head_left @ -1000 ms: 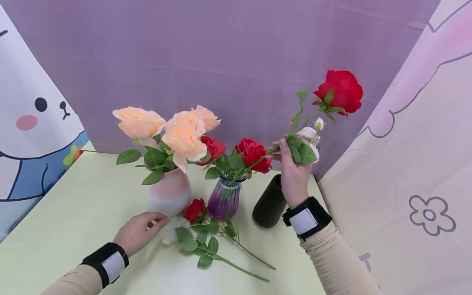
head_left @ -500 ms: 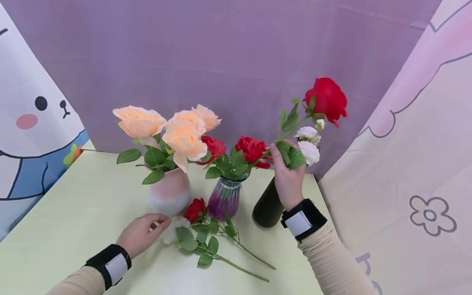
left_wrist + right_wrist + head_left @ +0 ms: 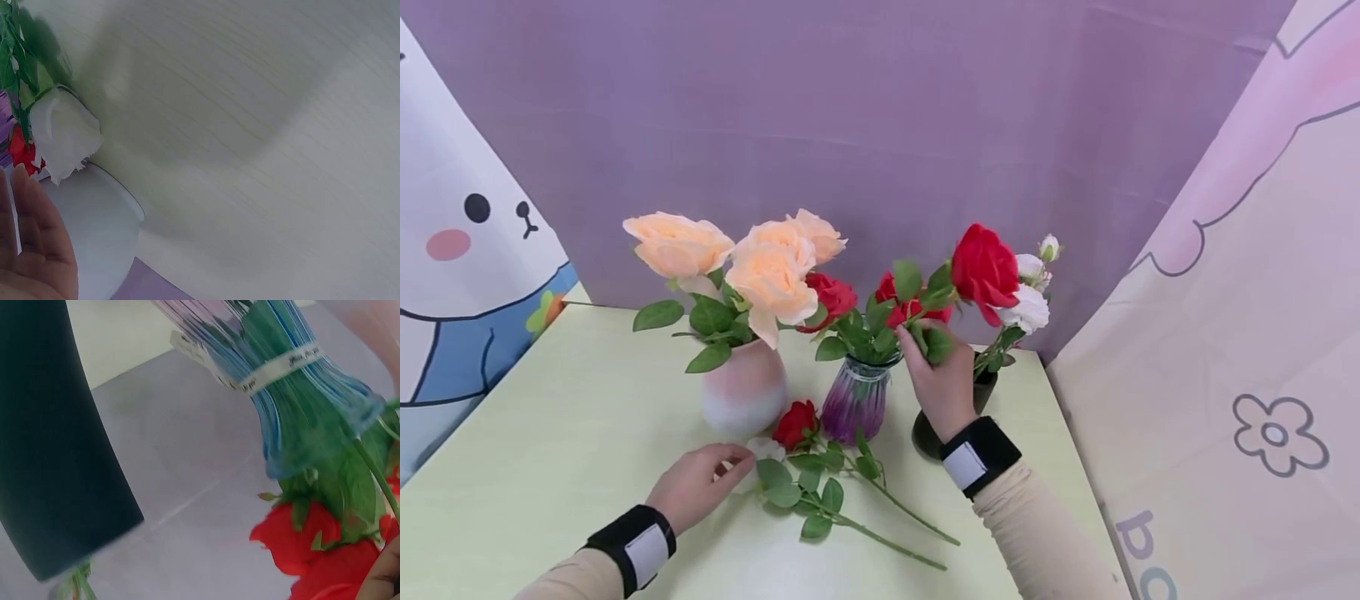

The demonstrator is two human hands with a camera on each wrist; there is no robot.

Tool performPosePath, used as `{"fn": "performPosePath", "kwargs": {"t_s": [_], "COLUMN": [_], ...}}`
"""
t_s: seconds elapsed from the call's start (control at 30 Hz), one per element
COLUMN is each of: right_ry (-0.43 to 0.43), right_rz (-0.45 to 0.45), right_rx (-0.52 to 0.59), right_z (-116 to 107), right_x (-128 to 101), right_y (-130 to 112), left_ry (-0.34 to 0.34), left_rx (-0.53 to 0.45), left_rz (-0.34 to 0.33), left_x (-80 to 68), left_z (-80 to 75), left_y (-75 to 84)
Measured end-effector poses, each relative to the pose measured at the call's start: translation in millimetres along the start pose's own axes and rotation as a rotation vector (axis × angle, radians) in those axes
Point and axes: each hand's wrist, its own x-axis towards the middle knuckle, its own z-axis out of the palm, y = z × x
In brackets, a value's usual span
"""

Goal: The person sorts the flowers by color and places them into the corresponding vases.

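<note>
My right hand pinches the leafy stem of a red rose beside the mouth of the ribbed purple glass vase. In the right wrist view, a stem runs from near the fingers to the vase's rim. Other red roses stand in that vase. Down at the table, my left hand has relaxed fingers next to a white rose, which lies with a red rose. The left wrist view shows the left fingers just short of the white rose.
A pink-and-white vase with peach roses stands left of the glass vase. Behind my right hand is a dark vase with white flowers. Two loose stems stretch across the table toward the front.
My right hand has moved left and slightly down with the red rose, from before the dark vase to the glass vase, uncovering the white flowers. The left hand has edged right toward the white rose.
</note>
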Motion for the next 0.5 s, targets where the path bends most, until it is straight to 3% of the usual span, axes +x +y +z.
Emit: {"fn": "performPosePath", "kwargs": {"t_s": [0.2,0.4,0.5], "right_ry": [-0.072,-0.147,-0.135], "right_rz": [0.05,0.13,0.137], "right_rx": [-0.222,-0.346,-0.432], "right_z": [27,54,61], "right_x": [-17,-24,-18], "right_y": [40,79,80], "left_ry": [0.008,0.029,0.036], "left_rx": [-0.008,-0.051,-0.038], "left_rz": [0.0,0.019,0.028], "left_x": [-3.8,-20.5,-17.1], "left_z": [8.2,-9.4,-0.3], "left_y": [-0.5,25.0,15.1]}}
